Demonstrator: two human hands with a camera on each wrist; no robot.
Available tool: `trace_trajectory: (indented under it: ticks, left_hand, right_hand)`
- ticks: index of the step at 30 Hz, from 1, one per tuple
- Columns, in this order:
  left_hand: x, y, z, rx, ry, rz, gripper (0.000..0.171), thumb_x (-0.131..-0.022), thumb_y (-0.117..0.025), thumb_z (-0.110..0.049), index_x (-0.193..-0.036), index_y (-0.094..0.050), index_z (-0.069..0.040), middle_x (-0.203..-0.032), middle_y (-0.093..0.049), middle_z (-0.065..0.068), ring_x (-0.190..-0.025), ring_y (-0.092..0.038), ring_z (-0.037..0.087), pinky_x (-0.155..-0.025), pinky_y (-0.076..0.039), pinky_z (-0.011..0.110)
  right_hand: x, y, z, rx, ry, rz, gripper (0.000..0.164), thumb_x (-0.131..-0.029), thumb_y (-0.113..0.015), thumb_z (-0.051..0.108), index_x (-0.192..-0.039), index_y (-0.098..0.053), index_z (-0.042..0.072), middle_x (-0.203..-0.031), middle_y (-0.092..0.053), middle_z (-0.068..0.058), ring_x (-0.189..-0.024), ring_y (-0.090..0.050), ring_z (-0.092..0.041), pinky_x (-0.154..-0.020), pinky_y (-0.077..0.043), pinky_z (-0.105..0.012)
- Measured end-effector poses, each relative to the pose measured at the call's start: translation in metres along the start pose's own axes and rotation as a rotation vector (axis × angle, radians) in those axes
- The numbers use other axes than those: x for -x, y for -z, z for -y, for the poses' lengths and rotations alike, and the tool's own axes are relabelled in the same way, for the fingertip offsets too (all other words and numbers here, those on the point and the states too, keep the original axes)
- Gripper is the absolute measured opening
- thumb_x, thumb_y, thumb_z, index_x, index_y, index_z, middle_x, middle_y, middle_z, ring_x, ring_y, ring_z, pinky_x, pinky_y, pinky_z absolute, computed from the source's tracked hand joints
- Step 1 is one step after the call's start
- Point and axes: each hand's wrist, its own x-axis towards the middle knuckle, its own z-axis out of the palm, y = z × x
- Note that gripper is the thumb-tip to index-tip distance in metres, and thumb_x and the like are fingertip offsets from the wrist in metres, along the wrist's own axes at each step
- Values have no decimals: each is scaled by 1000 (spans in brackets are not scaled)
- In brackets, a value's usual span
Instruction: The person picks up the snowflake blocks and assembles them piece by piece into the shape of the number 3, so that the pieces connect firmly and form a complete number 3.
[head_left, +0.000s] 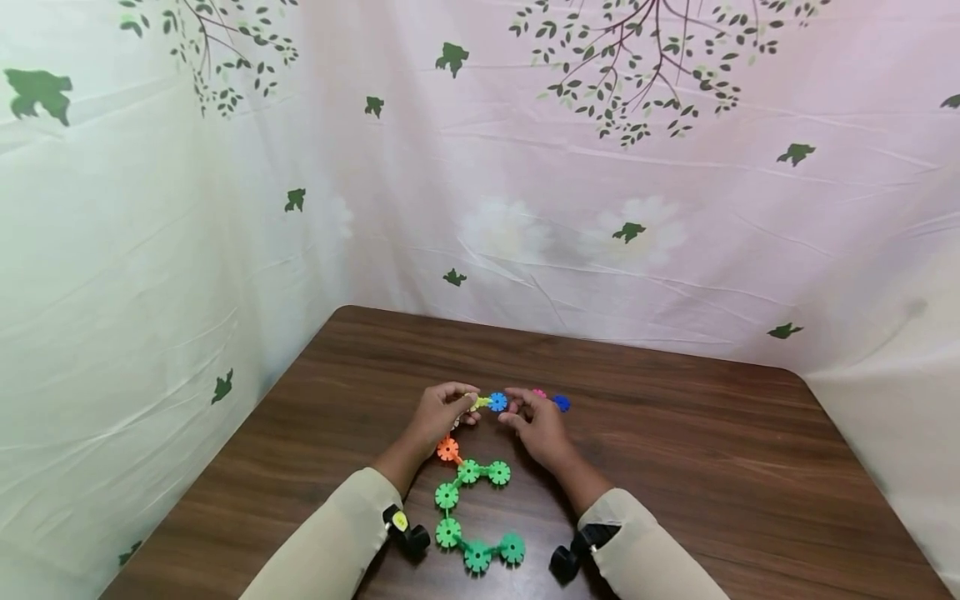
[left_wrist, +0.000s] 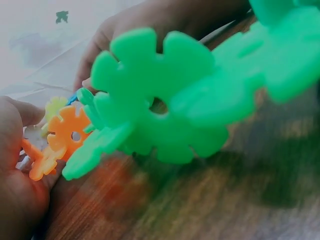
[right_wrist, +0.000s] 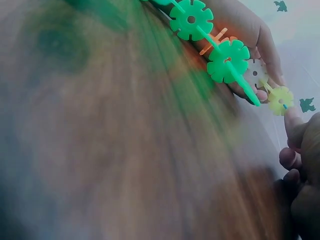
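Observation:
A chain of notched, flower-shaped plastic discs runs up the table, green discs [head_left: 447, 496] leading to an orange disc [head_left: 447, 450] and a white disc [right_wrist: 255, 73]. Beyond these, at the chain's far end, a yellow disc [right_wrist: 281, 100] meets a light-blue disc [head_left: 497, 402]. My left hand [head_left: 441, 414] pinches the yellow disc between thumb and fingers. From the other side my right hand [head_left: 542, 427] pinches the light-blue disc at its edge, thumb and forefinger close together. In the left wrist view, a large green disc [left_wrist: 155, 95] covers much of both hands.
A dark-blue disc [head_left: 561, 403] and a pink disc [head_left: 539, 393] lie just past my right hand. The brown wooden table [head_left: 675, 450] has a printed cloth [head_left: 525, 250] hanging behind it. Teal-green discs [head_left: 512, 548] form the chain's near end between my forearms.

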Motion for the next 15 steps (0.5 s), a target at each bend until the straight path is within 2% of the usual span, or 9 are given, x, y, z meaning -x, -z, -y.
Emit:
trace_trajectory:
  ticks: [8, 15]
  left_hand:
    - [-2, 0, 1, 15, -21, 31, 33, -108, -69, -10, -131, -68, 13, -109, -81, 15, -83, -79, 11, -77, -66, 26]
    - [-2, 0, 0, 15, -13, 60, 33, -106, -73, -15, -128, -68, 9, -108, -83, 22, -83, -81, 13, -75, -66, 28]
  right_hand:
    - [4, 6, -2, 69, 38, -40, 38, -91, -83, -2, -128, -75, -4, -90, -68, -10, -73, -54, -5, -67, -47, -20]
    - [7, 9, -4, 107, 122, -99, 35, -88, -85, -4, -122, -75, -9, -85, -66, -10, -74, -54, -3, -67, -49, -20]
